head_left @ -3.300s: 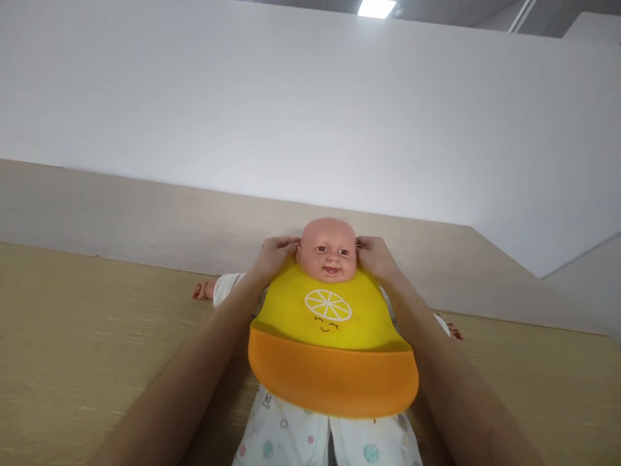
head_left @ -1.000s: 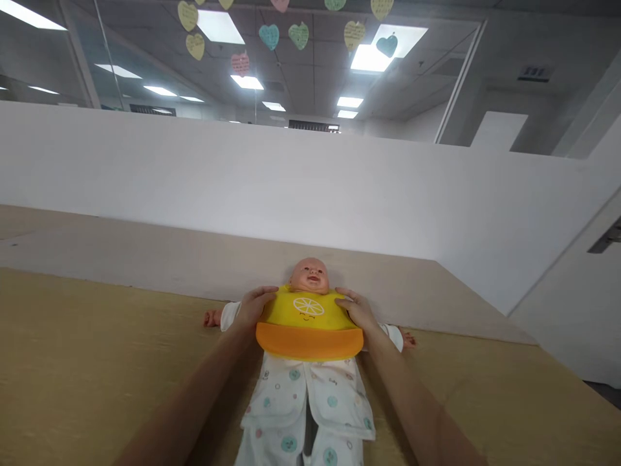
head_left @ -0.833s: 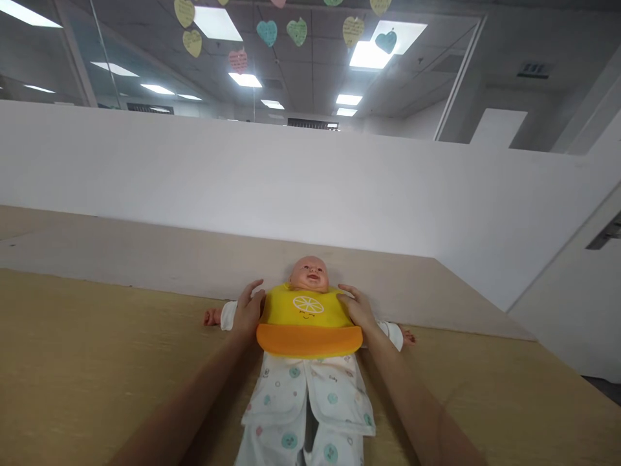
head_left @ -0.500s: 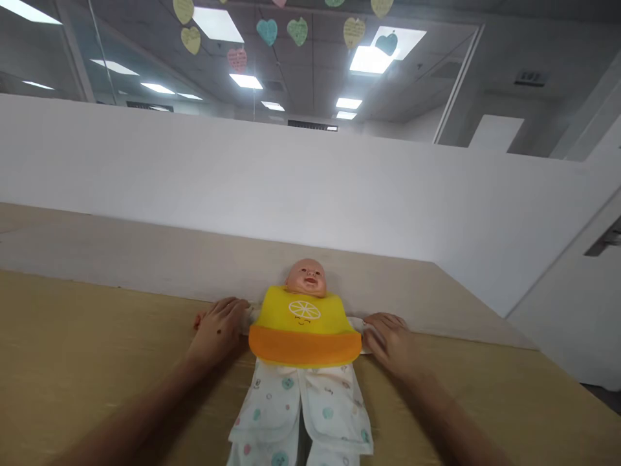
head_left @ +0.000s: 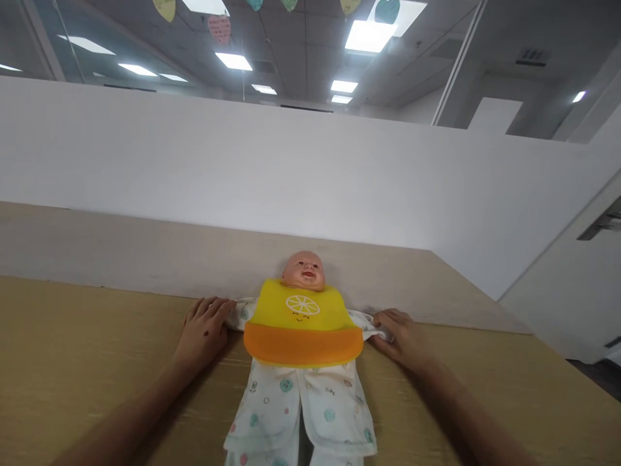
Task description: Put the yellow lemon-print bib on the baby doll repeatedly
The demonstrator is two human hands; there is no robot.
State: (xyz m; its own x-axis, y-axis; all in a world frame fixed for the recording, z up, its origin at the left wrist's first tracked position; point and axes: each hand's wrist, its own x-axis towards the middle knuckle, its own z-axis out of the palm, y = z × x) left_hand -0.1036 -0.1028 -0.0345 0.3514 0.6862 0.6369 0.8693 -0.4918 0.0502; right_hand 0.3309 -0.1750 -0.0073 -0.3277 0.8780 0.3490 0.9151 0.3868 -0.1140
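A baby doll lies on its back, its head toward the wall. It wears a white patterned outfit, and a yellow bib with an orange pocket covers its chest. Both doll arms stretch out sideways. My left hand is closed over the end of the sleeve on the left, the doll's hand hidden beneath it. On the other side my right hand grips the cuff of the right sleeve, thumb below and fingers above.
The doll rests on a tan surface. Behind its head runs a pale raised strip, then a white wall topped with glass. A door handle shows at the right. Heart-shaped notes are stuck on the glass.
Both hands have slid outward along the doll's arms toward the sleeve ends, so more of each sleeve shows. The view has tilted slightly downward.
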